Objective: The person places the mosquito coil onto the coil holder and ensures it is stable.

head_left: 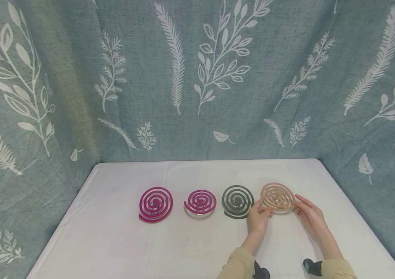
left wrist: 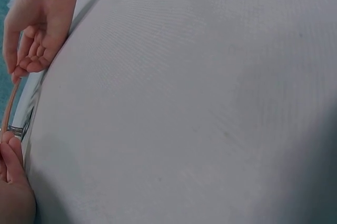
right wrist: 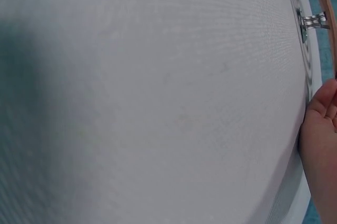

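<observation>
A tan mosquito coil (head_left: 277, 197) is held by both hands at the right of the table in the head view. My left hand (head_left: 258, 217) pinches its lower left rim, and my right hand (head_left: 311, 219) pinches the right rim. In both wrist views the coil appears edge-on, raised over the table on a small metal stand (right wrist: 316, 21). Just left of it lies a dark green coil (head_left: 237, 202), close beside my left hand. The right wrist view shows my right hand (right wrist: 320, 145) with its fingertips partly cut off.
Farther left are two magenta coils (head_left: 155, 204), the second one (head_left: 200, 202) lifted on a stand and tilted. All sit on a white-covered table (head_left: 121, 240). A blue-green leaf-patterned curtain (head_left: 190, 135) surrounds the back and sides. Dark wrist devices (head_left: 261, 271) show below the hands.
</observation>
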Action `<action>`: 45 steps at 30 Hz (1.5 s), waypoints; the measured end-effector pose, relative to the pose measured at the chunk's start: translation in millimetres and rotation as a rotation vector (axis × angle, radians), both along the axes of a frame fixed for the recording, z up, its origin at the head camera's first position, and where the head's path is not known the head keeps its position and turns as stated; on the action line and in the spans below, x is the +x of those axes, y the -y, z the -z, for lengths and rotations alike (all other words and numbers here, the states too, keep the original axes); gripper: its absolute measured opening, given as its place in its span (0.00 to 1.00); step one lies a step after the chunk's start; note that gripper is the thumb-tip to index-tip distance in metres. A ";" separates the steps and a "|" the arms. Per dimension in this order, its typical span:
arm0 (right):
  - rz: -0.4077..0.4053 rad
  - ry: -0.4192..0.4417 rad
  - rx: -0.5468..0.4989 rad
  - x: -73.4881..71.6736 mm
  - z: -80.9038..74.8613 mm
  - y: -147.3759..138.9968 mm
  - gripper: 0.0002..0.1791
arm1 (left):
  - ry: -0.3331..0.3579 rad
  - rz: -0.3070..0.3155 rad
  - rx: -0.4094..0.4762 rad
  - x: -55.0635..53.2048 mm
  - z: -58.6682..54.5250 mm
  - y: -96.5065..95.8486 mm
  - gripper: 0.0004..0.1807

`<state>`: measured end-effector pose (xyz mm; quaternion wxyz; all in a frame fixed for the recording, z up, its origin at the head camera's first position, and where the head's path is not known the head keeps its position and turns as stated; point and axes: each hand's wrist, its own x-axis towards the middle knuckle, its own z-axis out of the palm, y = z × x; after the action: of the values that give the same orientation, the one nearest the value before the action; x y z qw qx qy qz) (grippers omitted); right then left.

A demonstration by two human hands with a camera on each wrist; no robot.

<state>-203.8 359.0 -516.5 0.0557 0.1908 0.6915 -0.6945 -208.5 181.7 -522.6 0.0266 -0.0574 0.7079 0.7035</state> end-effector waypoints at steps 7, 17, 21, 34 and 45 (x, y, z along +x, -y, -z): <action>0.000 -0.010 -0.002 -1.4 0.5 -0.1 0.36 | -0.009 -0.007 0.003 1.4 1.2 0.1 0.25; 0.002 -0.032 -0.043 -0.3 1.5 -2.5 0.37 | -0.009 0.013 -0.041 3.2 6.9 1.1 0.26; 0.019 -0.038 -0.074 -0.2 1.3 -2.8 0.37 | -0.008 0.024 -0.056 5.0 7.8 1.6 0.26; 0.018 -0.033 -0.058 0.0 1.5 -4.0 0.36 | -0.054 0.157 -0.095 21.6 6.1 13.5 0.21; 0.007 -0.041 -0.090 2.3 2.1 -2.0 0.36 | 0.083 0.619 -0.096 37.7 -14.5 68.2 0.20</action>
<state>-201.5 361.1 -518.6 0.0476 0.1759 0.6601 -0.7288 -170.7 113.5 -508.1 0.2655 0.1309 0.7225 0.6248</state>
